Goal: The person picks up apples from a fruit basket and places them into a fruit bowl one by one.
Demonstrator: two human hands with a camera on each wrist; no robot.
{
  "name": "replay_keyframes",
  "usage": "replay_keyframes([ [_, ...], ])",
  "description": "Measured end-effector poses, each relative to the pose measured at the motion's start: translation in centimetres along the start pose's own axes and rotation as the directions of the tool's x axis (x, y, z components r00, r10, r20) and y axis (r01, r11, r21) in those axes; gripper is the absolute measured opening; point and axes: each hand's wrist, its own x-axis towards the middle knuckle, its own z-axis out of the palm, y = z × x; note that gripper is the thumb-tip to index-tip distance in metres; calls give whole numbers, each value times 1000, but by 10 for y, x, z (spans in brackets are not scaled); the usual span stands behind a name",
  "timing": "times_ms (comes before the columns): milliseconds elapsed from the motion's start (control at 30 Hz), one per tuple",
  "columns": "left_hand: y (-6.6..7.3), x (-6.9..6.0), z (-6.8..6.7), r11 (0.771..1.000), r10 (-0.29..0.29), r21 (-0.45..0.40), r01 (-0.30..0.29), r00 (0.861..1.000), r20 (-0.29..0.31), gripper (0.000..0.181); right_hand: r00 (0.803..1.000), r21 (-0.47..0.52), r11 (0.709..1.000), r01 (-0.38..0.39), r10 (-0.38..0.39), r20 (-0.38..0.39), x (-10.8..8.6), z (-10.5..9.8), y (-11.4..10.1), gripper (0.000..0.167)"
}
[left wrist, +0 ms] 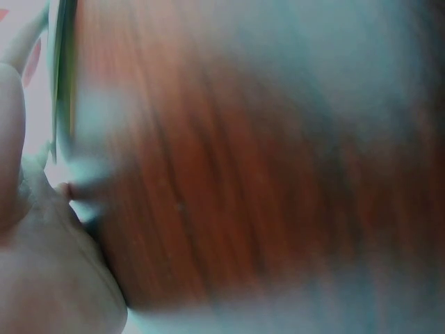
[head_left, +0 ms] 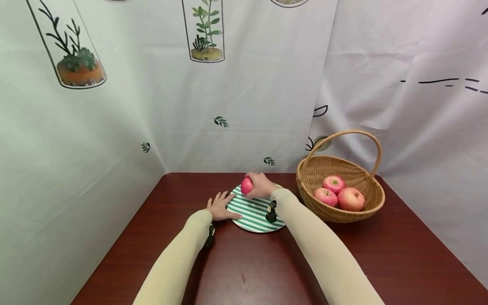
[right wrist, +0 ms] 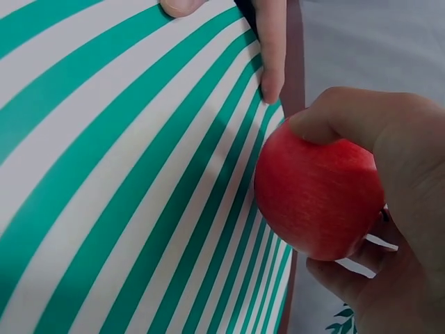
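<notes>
A round mat with green and white stripes (head_left: 253,216) lies on the table. My right hand (head_left: 261,186) grips a red apple (head_left: 246,186) over the mat's back part; the right wrist view shows thumb and fingers round the apple (right wrist: 316,191). Whether the apple touches the mat I cannot tell. At the mat's left edge my left hand (head_left: 220,207) lies with fingers spread, its thumb and a fingertip on the rim. In the left wrist view, part of the left hand (left wrist: 52,271) shows at the left edge, beside blurred wood.
A wicker basket (head_left: 331,215) with a tall handle stands to the right on the brown table (head_left: 244,262), holding several apples (head_left: 350,199). Behind the table and along its sides hangs a white cloth (head_left: 236,93) printed with plants.
</notes>
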Motion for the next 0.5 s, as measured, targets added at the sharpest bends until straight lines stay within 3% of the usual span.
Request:
replay_keyframes([
  [267,3,-2,-1,1000,-4,11,4,1000,-18,106,1000,-67,998,-1,1,-8,4,5,-4,80],
  [500,-4,6,3,1000,-11,3,11,1000,-1,109,1000,-82,997,-3,1,-28,3,8,-9,81],
])
